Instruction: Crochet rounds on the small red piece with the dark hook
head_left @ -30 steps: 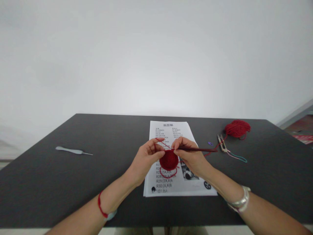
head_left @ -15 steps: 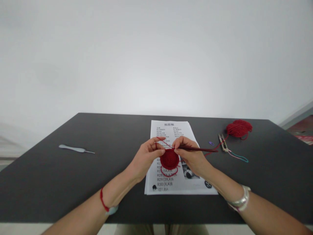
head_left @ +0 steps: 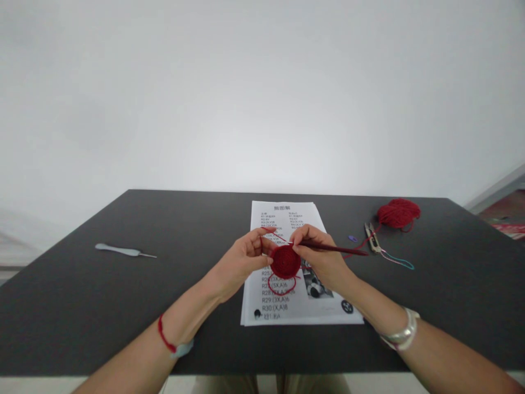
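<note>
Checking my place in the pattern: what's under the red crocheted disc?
A white printed pattern sheet lies beneath the red crocheted disc, held in the left hand and right hand. Rows R29 and R30 show below it; the rows underneath are covered.

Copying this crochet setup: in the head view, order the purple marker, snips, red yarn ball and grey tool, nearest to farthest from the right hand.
1. Purple stitch marker, just beyond the right hand, to its right.
2. Thread snips, farther right.
3. Red yarn ball, back right.
4. Grey-handled tool, far left.
</note>
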`<state>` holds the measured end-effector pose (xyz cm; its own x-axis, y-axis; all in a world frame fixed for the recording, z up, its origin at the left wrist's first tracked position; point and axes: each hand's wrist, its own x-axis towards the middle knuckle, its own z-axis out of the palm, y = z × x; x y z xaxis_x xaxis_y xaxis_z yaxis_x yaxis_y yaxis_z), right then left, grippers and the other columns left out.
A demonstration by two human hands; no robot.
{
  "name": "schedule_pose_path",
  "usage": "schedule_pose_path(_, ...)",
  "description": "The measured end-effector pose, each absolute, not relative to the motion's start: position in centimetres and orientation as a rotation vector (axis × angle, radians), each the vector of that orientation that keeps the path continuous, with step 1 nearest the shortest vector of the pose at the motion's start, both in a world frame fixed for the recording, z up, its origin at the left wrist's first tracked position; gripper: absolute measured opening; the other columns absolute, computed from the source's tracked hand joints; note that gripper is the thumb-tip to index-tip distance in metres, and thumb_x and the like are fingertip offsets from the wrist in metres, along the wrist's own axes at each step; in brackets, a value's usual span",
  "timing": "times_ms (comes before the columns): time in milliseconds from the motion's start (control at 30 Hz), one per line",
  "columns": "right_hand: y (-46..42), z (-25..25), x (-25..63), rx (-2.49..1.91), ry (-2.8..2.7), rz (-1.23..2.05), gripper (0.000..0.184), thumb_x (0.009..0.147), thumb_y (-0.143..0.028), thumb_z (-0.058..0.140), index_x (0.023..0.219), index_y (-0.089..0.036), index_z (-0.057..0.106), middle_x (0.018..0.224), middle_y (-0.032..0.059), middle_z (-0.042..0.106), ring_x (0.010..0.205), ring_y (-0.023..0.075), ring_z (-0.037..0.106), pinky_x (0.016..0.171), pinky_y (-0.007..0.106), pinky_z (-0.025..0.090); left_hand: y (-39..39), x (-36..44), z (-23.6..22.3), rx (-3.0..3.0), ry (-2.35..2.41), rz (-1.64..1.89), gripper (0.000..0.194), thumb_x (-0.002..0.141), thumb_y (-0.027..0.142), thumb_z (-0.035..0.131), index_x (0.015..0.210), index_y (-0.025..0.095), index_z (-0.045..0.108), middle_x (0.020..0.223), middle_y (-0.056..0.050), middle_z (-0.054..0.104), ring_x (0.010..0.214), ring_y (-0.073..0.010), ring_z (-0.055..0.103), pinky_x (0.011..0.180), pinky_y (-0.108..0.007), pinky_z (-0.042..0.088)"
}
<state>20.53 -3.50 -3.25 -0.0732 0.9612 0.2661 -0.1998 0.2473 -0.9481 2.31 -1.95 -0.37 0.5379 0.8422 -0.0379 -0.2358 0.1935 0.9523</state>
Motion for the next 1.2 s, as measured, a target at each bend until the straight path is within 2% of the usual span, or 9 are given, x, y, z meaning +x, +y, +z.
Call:
schedule_pose_path(467,-3.66,-3.14,20.20,-0.819,-1.207,1.166,0.013,0.070,-0.009,0.063,0.071,-0.021,0.059,0.067,-0.0037,0.055,0.056,0.0101,0.042,0.051,0.022,0.031,-2.28,3.02,0.07,1.222,0.767,0.902,0.067,0.059,0.003,0.061,0.124,0.011,0.042,0.076,0.003,0.061,0.071,-0.0116,0.056,0.071,-0.027,0.042)
schedule_pose_path(667,-3.62,-3.08,20.34,-0.834,-1.208,1.120,0.012,0.070,-0.010,0.063,0.071,-0.021,0.058,0.068,-0.0035,0.055,0.058,0.0109,0.044,0.052,0.022,0.034,-2.26,2.82,-0.31,1.189,0.711,0.852,0.071,0.062,0.005,0.065,0.128,0.011,0.038,0.083,0.001,0.062,0.076,-0.0124,0.058,0.074,-0.028,0.044)
schedule_pose_path(800,-3.52,-3.09,20.49,-0.830,-1.222,1.077,0.013,0.072,-0.009,0.062,0.072,-0.021,0.059,0.069,-0.0034,0.056,0.061,0.0115,0.046,0.055,0.023,0.035,-2.32,2.80,-0.55,1.178,0.680,0.791,0.081,0.060,0.004,0.068,0.132,0.012,0.033,0.089,-0.001,0.062,0.083,-0.0145,0.060,0.078,-0.029,0.045)
schedule_pose_path(1200,-3.77,-2.92,20.33,-0.840,-1.221,1.022,0.013,0.072,-0.009,0.061,0.073,-0.022,0.059,0.070,-0.0036,0.056,0.062,0.0116,0.047,0.055,0.023,0.036,-2.67,3.06,-0.29,1.158,0.745,0.794,0.087,0.060,0.008,0.071,0.137,0.011,0.031,0.088,-0.002,0.062,0.082,-0.0151,0.059,0.080,-0.031,0.043)
